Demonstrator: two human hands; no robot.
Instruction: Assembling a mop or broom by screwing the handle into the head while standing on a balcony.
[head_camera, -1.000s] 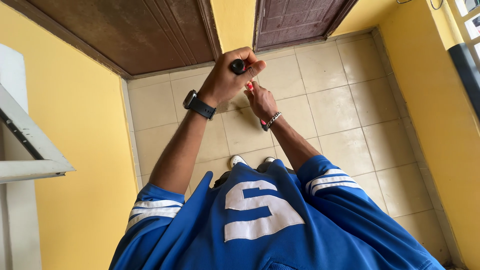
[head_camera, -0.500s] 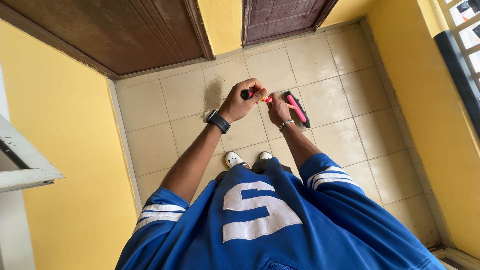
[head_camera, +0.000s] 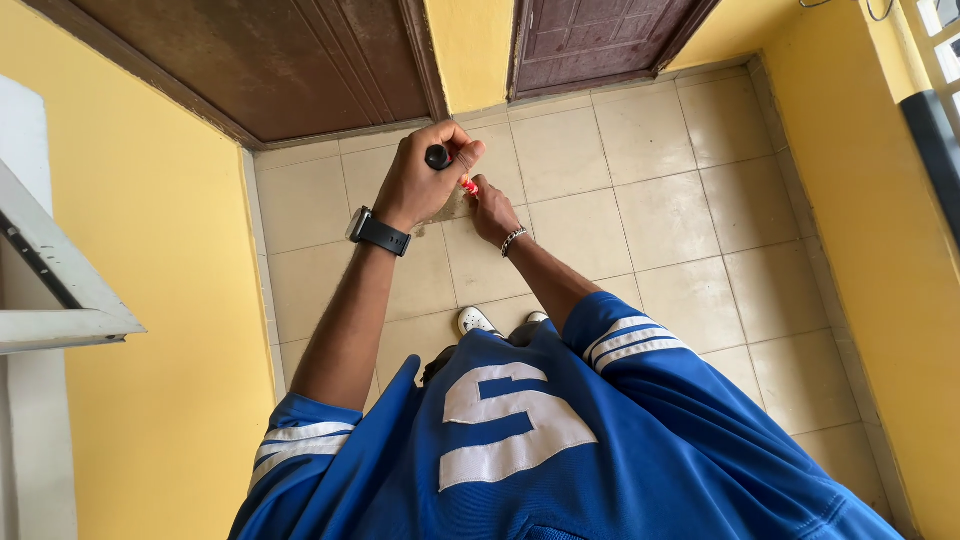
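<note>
Here's a bright blue jersey (head_camera: 560, 440), short-sleeved, with a big white numeral (head_camera: 505, 420) stitched across the front. Each sleeve carries a band of white stripes (head_camera: 625, 338), and the same shows on the other side, down by the left shoulder. On the left wrist, a black watch (head_camera: 378, 231) with a wide dark strap. On the right wrist, a silver chain bracelet (head_camera: 513, 240). Down below, two white shoes (head_camera: 475, 320) peek out past the jersey's hem.
</note>
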